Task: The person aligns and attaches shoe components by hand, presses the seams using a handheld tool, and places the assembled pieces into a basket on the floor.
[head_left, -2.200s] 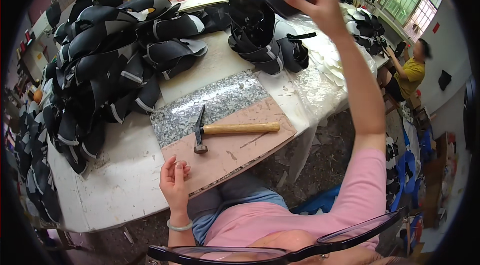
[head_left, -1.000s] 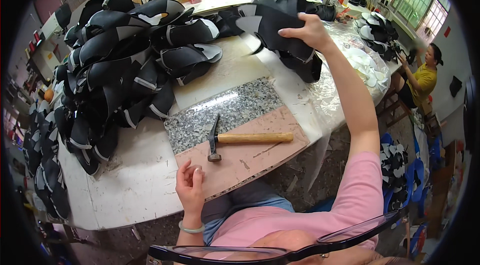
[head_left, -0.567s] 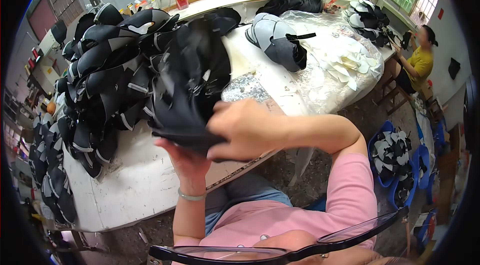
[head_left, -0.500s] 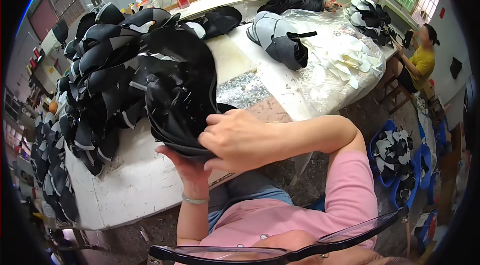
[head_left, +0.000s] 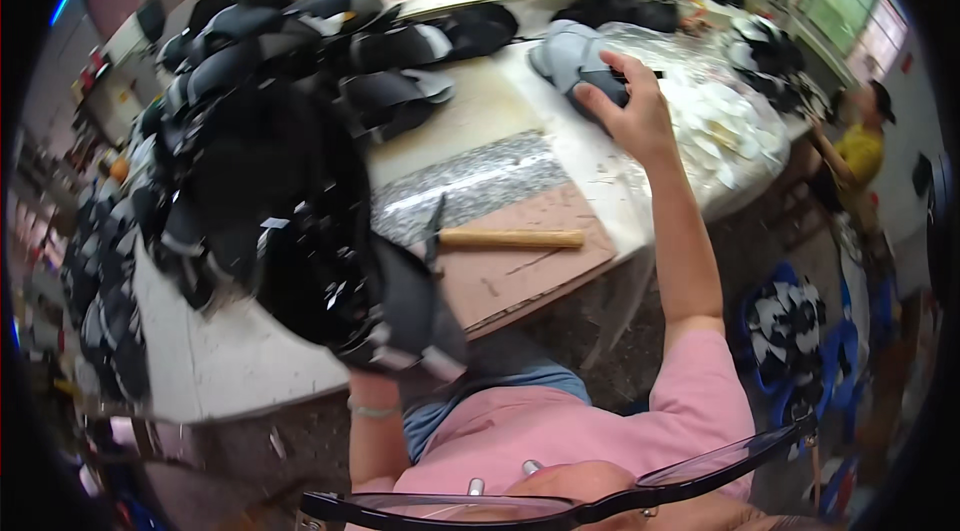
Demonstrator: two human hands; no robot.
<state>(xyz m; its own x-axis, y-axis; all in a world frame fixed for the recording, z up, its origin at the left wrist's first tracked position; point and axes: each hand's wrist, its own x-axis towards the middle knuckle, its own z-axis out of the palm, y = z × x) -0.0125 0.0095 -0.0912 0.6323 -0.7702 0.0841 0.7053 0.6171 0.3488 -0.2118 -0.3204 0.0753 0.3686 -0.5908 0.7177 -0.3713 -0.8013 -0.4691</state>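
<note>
A large black and grey piece that looks like a shoe upper [head_left: 405,301], its hollow inside glossy, is held up in front of the table's near edge. My left hand is mostly hidden behind it, with the bangled wrist [head_left: 374,399] showing below; its grip supports the piece. My right hand [head_left: 632,109] reaches far across the table, thumb and fingers spread and curved over a grey and black shoe upper [head_left: 572,56]. Whether the fingers touch it, I cannot tell. A hammer with a wooden handle [head_left: 512,239] rests on a brown board [head_left: 540,276] between my arms.
Black and grey uppers [head_left: 235,41] are heaped on the left of the white table [head_left: 230,371]. White cut pieces [head_left: 720,126] lie on clear plastic at the right. A speckled slab [head_left: 470,186] adjoins the board. Blue baskets [head_left: 765,331] stand on the floor; a person in yellow [head_left: 855,156] sits beyond.
My right hand has left the black upper and swung out over the grey one. The held piece has tipped and moved left and nearer, uncovering the hammer. The view has shifted slightly.
</note>
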